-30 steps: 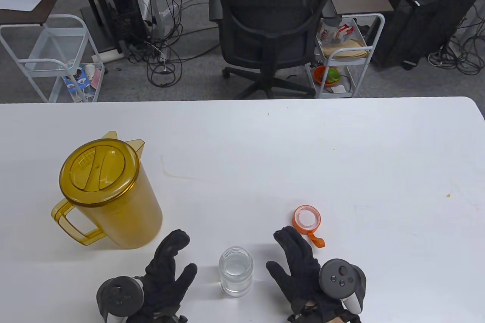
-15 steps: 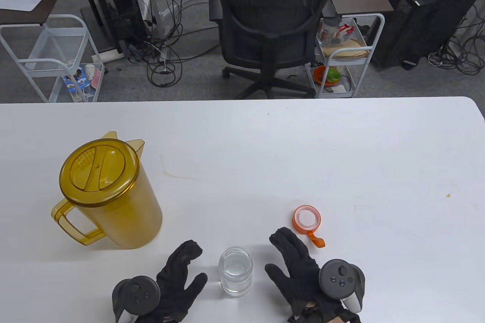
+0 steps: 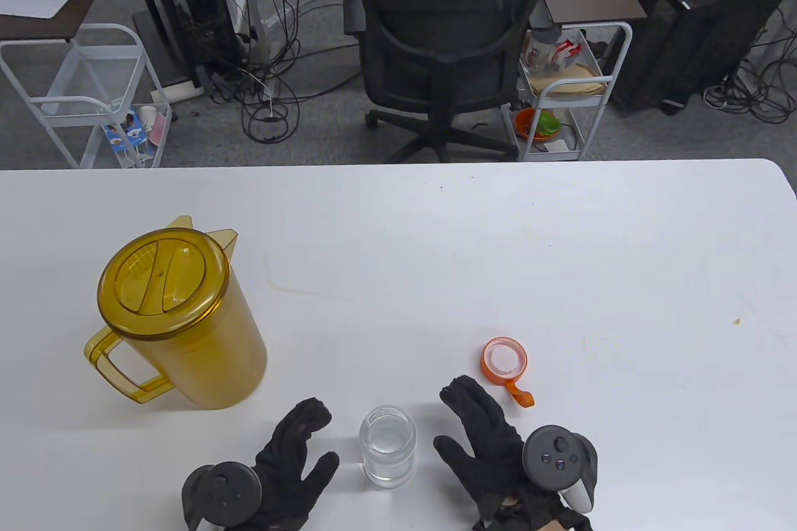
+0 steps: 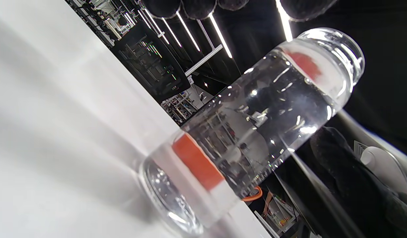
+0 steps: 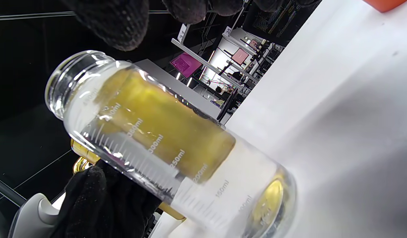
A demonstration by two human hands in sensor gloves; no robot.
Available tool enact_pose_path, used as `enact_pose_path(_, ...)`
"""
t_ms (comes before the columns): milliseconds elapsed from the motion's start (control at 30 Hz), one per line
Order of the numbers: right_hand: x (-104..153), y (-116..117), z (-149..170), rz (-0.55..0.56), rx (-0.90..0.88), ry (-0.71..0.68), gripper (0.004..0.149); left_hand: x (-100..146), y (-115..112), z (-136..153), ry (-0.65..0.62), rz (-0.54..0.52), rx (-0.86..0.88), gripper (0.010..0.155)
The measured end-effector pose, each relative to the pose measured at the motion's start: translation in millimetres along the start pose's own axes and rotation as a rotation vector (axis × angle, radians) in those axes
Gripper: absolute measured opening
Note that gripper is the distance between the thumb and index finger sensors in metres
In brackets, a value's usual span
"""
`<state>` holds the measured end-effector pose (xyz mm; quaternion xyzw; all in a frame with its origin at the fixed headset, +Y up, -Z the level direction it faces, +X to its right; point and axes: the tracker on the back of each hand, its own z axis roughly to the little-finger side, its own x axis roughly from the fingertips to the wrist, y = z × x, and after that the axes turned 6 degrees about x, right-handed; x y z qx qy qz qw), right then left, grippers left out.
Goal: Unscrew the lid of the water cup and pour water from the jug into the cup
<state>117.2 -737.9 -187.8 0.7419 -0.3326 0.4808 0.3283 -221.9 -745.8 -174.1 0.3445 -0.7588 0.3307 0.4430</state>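
A clear lidless cup holding water stands upright near the table's front edge. Its orange lid with a strap loop lies on the table to the right, beyond my right hand. The amber jug, lid on and handle toward me, stands at the left. My left hand rests on the table just left of the cup, fingers relaxed, holding nothing. Just right of the cup is my right hand, also empty and apart from it. The left wrist view shows the cup close up, and so does the right wrist view.
The white table stretches wide behind and to the right of the cup. Beyond its far edge stand a black office chair and two white wire carts, off the work surface.
My left hand slid right, closer to the cup, mostly in the first half second. My right hand edged slightly left toward it. Cup, lid and jug stayed put.
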Motion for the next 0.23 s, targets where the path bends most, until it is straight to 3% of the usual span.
enact_pose_path(233, 0.1, -0.2, 0.1, 0.003, -0.004, 0.002, 0.072, -0.3, -1.2, 0.4, -0.001, 0.007, -0.009, 0.076)
